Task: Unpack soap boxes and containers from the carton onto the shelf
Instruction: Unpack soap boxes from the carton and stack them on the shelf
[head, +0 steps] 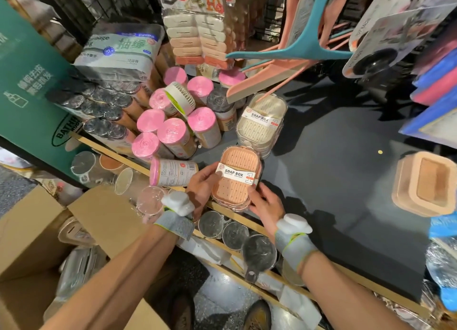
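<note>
Peach-coloured rectangular plastic soap box with a white "SOAP BOX" label band is held at the front edge of the dark grey shelf. The left hand grips its left side. The right hand grips its lower right corner. A cream soap box stack stands just behind it. A brown cardboard carton sits at lower left.

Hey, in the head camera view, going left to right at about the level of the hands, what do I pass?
From the left: cardboard carton → lying pink-lidded canister → left hand → peach soap box, gripped by both hands → right hand → open peach container on the dark shelf.
</note>
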`<state>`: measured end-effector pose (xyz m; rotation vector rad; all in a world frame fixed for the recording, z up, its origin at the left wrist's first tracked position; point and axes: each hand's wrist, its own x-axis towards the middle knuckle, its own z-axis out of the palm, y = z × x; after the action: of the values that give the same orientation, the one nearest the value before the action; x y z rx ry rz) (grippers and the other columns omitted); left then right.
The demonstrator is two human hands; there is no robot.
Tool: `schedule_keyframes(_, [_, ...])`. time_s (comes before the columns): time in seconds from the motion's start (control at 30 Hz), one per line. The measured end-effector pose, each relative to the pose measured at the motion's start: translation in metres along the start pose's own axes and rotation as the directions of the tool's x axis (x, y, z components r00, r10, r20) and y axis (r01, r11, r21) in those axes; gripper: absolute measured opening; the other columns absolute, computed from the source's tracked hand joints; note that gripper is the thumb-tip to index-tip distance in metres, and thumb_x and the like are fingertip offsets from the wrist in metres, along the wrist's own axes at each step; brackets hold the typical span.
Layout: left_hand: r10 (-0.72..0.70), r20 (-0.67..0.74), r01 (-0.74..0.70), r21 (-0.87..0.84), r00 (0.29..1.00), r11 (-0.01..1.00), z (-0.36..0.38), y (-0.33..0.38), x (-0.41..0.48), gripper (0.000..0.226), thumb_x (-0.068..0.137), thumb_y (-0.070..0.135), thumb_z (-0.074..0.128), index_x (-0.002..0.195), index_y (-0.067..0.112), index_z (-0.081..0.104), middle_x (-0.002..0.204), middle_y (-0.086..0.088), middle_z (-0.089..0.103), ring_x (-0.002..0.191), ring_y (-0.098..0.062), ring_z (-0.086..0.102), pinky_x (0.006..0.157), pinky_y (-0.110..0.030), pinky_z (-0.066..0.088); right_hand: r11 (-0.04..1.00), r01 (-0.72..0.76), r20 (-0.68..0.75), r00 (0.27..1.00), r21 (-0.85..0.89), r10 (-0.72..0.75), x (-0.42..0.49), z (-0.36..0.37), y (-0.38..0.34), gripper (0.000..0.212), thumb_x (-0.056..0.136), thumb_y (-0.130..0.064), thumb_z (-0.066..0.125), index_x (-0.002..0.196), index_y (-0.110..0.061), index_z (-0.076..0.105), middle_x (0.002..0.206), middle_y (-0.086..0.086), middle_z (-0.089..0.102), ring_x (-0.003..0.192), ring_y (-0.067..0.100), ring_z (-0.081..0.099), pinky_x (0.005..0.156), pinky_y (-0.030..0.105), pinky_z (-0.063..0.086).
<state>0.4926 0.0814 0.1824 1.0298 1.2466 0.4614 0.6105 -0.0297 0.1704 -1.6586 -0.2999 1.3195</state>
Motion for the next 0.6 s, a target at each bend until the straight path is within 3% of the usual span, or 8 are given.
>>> schedule_keyframes(0.13, [-0.034, 0.112, 0.044, -0.095, 0.993, 0.994, 0.001, -0.007, 0.001, 0.038, 0.096, 0.006, 0.045, 0.134, 0.014, 0.049, 0.119, -0.013, 0.061, 0.109, -0.028, 0.058, 0.098, -0.042, 0.045, 0.995, 0.075, -0.017, 0.997, -0.073, -0.076, -0.003, 0.006, -0.003, 0.036, 0.094, -0.022, 0.054, 0.129, -0.015, 0.054, 0.120, 0.008, 0.061, 0.098, 0.013, 0.059, 0.069, 0.009, 0.050])
schedule_keyframes(0.2, [-0.031, 0.148, 0.044, -0.090, 0.989, 0.995, 0.000, -0.007, 0.000, 0.041, 0.097, 0.006, 0.042, 0.138, 0.013, 0.044, 0.124, -0.012, 0.059, 0.110, -0.026, 0.058, 0.095, -0.035, 0.047, 0.987, 0.094, -0.050, 0.994, -0.133, -0.102, -0.003, 0.011, -0.002, 0.035, 0.096, -0.024, 0.050, 0.130, -0.016, 0.055, 0.120, 0.007, 0.063, 0.100, 0.012, 0.058, 0.079, 0.015, 0.046])
schedule_keyframes(0.27, [-0.029, 0.166, 0.041, -0.069, 0.986, 0.997, 0.000, -0.007, 0.002, 0.042, 0.098, 0.006, 0.040, 0.140, 0.011, 0.042, 0.129, -0.012, 0.056, 0.116, -0.027, 0.056, 0.098, -0.037, 0.046, 0.986, 0.092, -0.082, 0.991, -0.141, -0.104, -0.002, 0.015, 0.000, 0.036, 0.097, -0.026, 0.047, 0.132, -0.018, 0.053, 0.124, 0.007, 0.062, 0.109, 0.019, 0.058, 0.088, 0.022, 0.040])
schedule_keyframes(0.43, [-0.019, 0.208, 0.028, -0.037, 0.978, 0.999, -0.006, -0.011, 0.006, 0.044, 0.098, 0.003, 0.041, 0.141, 0.009, 0.040, 0.135, -0.019, 0.052, 0.127, -0.035, 0.048, 0.110, -0.051, 0.034, 0.996, 0.011, -0.103, 0.994, -0.089, -0.020, 0.006, 0.028, 0.011, 0.050, 0.098, -0.036, 0.040, 0.147, -0.032, 0.028, 0.143, 0.002, 0.047, 0.130, 0.024, 0.045, 0.112, 0.038, 0.031])
schedule_keyframes(0.6, [0.014, 0.268, 0.001, -0.057, 0.963, 0.998, -0.009, -0.012, 0.003, 0.043, 0.097, -0.001, 0.039, 0.139, 0.008, 0.041, 0.132, -0.022, 0.052, 0.125, -0.039, 0.048, 0.108, -0.052, 0.035, 0.999, 0.023, -0.071, 0.997, 0.031, -0.021, 0.009, 0.031, 0.015, 0.053, 0.100, -0.027, 0.040, 0.147, -0.039, 0.021, 0.144, 0.002, 0.045, 0.130, 0.024, 0.046, 0.111, 0.047, 0.034])
